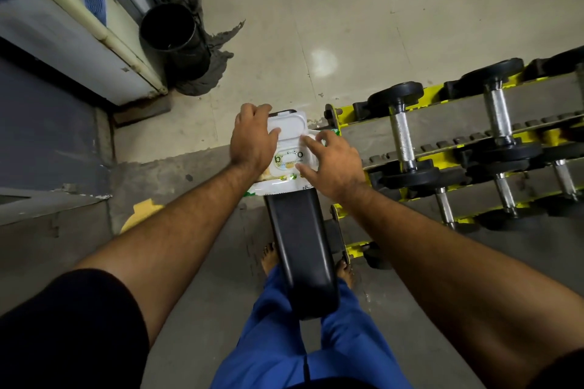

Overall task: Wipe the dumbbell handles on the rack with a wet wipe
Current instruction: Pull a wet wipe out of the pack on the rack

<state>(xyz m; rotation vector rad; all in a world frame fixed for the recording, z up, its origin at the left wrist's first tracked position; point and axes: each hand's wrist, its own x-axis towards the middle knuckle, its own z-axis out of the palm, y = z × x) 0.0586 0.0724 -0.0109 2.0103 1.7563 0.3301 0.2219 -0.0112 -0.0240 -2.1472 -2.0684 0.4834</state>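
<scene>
**Drawing a wipe from the pack**

The wet-wipe pack (pixel 286 158) lies on the far end of the black padded tabletop (pixel 300 249), its white flip lid (pixel 286 123) open. The left hand (pixel 252 139) rests on the pack's left edge, fingers curled over the lid, steadying it. The right hand (pixel 331 164) reaches at the opening, fingertips on a white wipe (pixel 311 136); whether it is pinched I cannot tell.

The wipe should be light, limp and damp, likely to tear or drag others out: pinch one corner, pull slowly. Right of the pack, the dumbbell handles (pixel 401 136) on the yellow rack (pixel 344 114) look rigid, knurled metal.
</scene>
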